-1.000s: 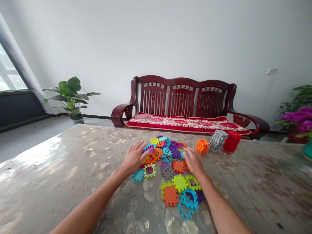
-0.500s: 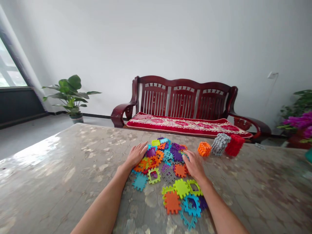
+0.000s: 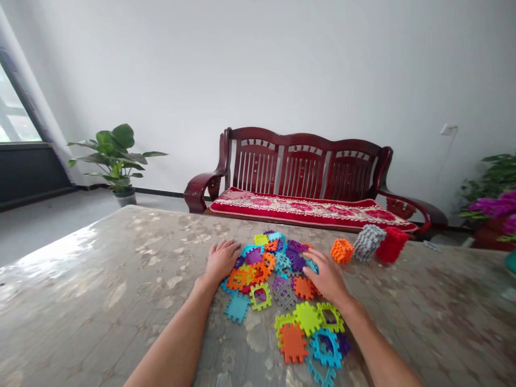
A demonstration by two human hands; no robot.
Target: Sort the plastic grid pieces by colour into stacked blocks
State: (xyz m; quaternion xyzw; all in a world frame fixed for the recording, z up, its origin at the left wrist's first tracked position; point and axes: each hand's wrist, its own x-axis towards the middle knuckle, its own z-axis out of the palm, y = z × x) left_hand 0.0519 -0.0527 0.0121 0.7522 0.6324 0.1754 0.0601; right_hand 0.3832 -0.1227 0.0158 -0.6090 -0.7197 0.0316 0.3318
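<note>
plastic tiles (image 3: 284, 293) on table (image 3: 100, 279) | left hand (image 3: 221, 262), right hand (image 3: 328, 277) atop (palms down)

The counter (image 3: 100, 279) has a glossy top in a mottled grey-and-beige stone pattern, with window glare on its left side. A loose heap of toothed plastic puzzle tiles (image 3: 287, 252) lies at its middle, in orange, purple, blue, lime and grey, some solid and some open frames. Nearer the front edge lie a solid orange tile (image 3: 293, 342), a lime tile (image 3: 307, 317) touching it, a blue frame tile (image 3: 324, 348) and, left of them and apart, a solid blue tile (image 3: 237, 306). Right of the heap, near the far edge, stand three built cubes in a row: an orange cube (image 3: 342, 250), a grey cube (image 3: 368, 243) and a red cube (image 3: 391, 244).
</note>
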